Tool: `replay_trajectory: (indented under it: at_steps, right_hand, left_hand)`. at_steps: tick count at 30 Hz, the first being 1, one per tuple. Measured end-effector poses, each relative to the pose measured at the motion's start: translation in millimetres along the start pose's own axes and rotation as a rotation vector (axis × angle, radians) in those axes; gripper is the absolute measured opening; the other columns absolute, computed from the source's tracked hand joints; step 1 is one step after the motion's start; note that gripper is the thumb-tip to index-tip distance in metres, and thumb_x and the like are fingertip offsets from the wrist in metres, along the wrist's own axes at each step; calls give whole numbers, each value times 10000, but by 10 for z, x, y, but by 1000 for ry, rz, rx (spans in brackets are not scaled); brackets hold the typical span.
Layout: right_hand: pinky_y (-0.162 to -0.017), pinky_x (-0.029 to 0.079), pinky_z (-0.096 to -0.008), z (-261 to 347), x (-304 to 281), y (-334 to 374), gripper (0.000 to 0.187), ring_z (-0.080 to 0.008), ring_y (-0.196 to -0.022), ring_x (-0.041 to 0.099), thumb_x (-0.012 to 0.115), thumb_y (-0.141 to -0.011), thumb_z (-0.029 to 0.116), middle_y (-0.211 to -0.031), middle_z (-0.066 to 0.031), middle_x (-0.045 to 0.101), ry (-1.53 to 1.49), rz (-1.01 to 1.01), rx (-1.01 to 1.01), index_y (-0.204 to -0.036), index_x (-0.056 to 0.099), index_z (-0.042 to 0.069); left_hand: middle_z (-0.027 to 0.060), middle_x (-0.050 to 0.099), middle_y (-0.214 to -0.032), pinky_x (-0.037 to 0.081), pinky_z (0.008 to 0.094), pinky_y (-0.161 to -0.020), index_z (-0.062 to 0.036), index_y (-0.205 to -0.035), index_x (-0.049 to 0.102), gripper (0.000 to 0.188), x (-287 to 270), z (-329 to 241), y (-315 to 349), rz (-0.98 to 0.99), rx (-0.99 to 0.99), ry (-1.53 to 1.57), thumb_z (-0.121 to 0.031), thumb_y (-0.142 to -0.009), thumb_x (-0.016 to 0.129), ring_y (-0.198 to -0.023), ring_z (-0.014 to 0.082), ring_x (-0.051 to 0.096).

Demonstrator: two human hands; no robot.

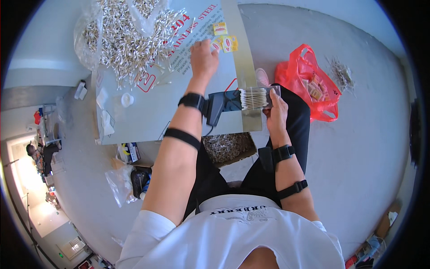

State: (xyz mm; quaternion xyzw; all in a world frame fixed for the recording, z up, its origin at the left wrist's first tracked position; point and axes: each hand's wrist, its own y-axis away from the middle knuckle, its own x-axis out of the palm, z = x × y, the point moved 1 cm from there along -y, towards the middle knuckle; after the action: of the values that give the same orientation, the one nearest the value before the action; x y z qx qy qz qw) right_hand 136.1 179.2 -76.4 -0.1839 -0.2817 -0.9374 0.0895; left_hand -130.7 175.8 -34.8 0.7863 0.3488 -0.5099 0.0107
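My right hand (pixel 277 111) grips the right end of a clear plastic pack with a row of cotton swabs (pixel 253 98) in it, over the table's near right edge. Its thumb lies on the plastic. My left hand (pixel 204 57) reaches over the table, with bent fingers and thumb at the edge of a small yellow-and-white card (pixel 216 45). The fingertips partly cover this card. Right beside it lies another yellow card (pixel 230 44), and a third card (pixel 220 28) is just beyond. Left of my left hand, loose cotton swabs (pixel 130 49) spread out from a clear bag.
The table (pixel 179 112) wears a printed protective film. A small white round container (pixel 127 99) stands on it. Beneath the near edge is a carton (pixel 230 148) full of swabs. A red plastic bag (pixel 309 80) holding packs rests on the floor at right, near a swab pile (pixel 341 75).
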Motion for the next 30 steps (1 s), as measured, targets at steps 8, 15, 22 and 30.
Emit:
replay_trajectory:
  at_steps: [8,15,22,30]
  right_hand:
    - [-490,393,-193,92,16,69,167,-33,-570,546,702,-899,231,-763,29,655,-38,16,7,-883,676,67]
    - [-522,447,-205,36,-89,-23,165,-60,-622,600,757,-842,215,-789,31,669,-2,105,14,-915,676,91]
    - [-527,469,-208,-14,-76,-41,162,-70,-623,620,758,-838,196,-789,18,677,-35,73,16,-922,677,84]
    - [-498,384,-205,-16,31,-9,88,-39,-572,541,748,-843,138,-749,39,659,-50,12,4,-858,704,64]
  left_hand:
    - [107,533,-1214,406,458,-957,-134,-976,687,298,91,-175,-269,332,-437,-190,-311,-758,785,-1230,318,419]
    - [94,659,-785,505,396,-662,-46,-789,650,260,94,73,73,111,-347,196,-121,-618,831,-720,280,629]
    - [31,597,-642,467,289,-551,22,-753,627,178,-69,-224,785,121,-537,655,6,-653,774,-590,129,570]
    - [16,585,-629,374,234,-419,2,-800,662,173,-196,-586,1213,444,-683,709,-138,-897,635,-510,73,520]
